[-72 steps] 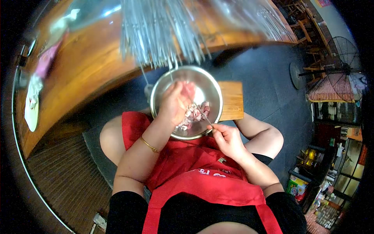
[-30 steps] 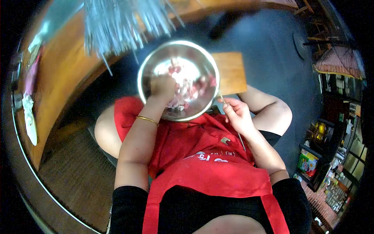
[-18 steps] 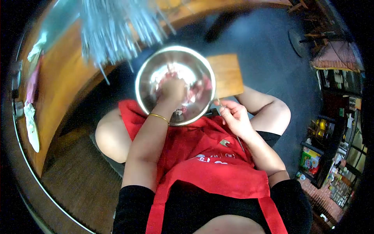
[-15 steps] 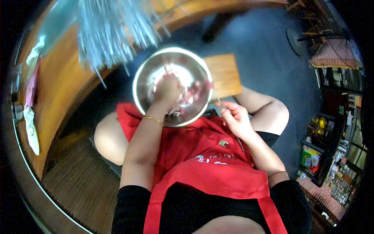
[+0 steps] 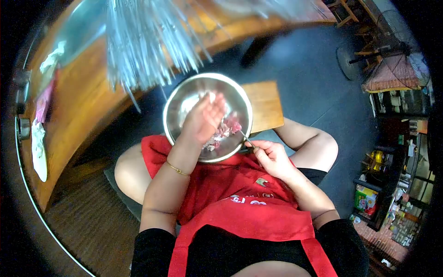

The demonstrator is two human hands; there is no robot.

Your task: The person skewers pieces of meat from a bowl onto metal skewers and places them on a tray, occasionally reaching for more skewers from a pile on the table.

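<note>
Two hands meet at a round, shiny steel bowl (image 5: 171,107) resting on the red-aproned lap at centre frame, probably so both reach it easily. Right hand (image 5: 272,158) pinches a thin metal skewer (image 5: 244,137), tip angled toward the wet pink meat chunks (image 5: 229,126). Left hand (image 5: 203,118) hovers over the bowl, fingers raised; whether its grip holds a piece I cannot tell. Spare skewers (image 5: 138,46) fan across the wooden counter (image 5: 87,101), upper left.

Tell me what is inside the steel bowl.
Pinkish raw meat pieces lie in the steel bowl, beside the skewer. The left hand covers the middle, so whatever lies beneath it is hidden.
</note>
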